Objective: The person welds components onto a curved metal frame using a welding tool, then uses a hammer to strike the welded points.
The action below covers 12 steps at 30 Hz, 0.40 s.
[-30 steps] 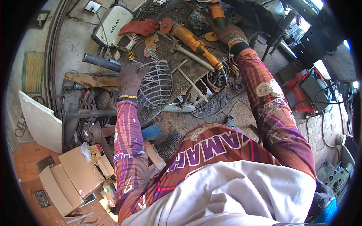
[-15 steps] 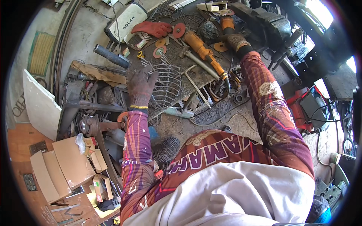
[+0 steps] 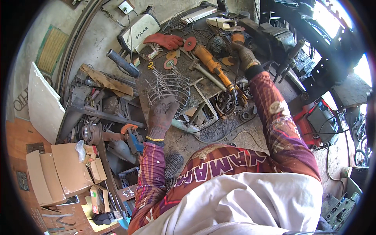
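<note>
My left hand (image 3: 162,113), in a dark work glove, is closed on the near edge of a curved metal wire rack (image 3: 169,87) lying on the workbench. Its fingertips are partly hidden among the wires. Farther off to the right, my gloved right hand (image 3: 246,57) is wrapped round the body of an orange angle grinder (image 3: 237,38), which has a disc at its far end. Between my hands lie a second orange grinder (image 3: 209,58) with a red disc, a hammer (image 3: 205,71) and a metal T-shaped bar (image 3: 197,83).
A red glove (image 3: 163,40) and loose discs (image 3: 170,62) lie beyond the rack. A white box-shaped lamp (image 3: 140,32) stands at the back left. On the far right is a bench vise (image 3: 290,62). Cables cross the bench, and cardboard boxes (image 3: 72,168) sit at the lower left.
My left hand has moved toward me and slightly right, from the rack's left side to its near edge. My right hand stays on the grinder; the view has shifted a little.
</note>
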Motion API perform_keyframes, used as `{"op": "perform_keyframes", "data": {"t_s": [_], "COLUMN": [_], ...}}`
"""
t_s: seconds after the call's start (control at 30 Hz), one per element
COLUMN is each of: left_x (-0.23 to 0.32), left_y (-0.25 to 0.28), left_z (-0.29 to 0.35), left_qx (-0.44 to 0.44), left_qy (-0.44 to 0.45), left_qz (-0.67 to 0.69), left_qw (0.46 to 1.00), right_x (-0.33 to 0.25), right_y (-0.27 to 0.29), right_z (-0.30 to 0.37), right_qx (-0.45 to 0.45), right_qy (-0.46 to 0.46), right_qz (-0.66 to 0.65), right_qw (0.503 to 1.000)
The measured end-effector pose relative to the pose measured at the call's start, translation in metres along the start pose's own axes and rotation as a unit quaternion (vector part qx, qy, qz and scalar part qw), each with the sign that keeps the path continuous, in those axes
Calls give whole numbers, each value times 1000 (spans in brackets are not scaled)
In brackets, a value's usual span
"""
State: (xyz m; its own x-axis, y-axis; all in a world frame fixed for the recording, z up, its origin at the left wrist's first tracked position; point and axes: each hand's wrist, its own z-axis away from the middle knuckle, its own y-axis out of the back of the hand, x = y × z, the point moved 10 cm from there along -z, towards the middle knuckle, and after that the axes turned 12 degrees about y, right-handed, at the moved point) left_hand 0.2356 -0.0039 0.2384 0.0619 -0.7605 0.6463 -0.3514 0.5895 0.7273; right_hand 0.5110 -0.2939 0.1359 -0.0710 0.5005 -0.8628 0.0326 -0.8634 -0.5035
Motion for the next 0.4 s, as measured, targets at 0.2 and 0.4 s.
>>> {"op": "perform_keyframes", "data": {"t_s": [0.2,0.4], "left_x": [6,54], "left_y": [-19,-69], "left_z": [19,33], "left_qx": [-62,-149], "left_qy": [8,-7], "left_qz": [46,175], "left_qw": [997,973], "right_x": [-35,-54], "right_y": [11,3], "right_z": [86,213], "right_qx": [22,29], "right_qy": [131,310], "right_qz": [212,367], "right_qw": [968,877]}}
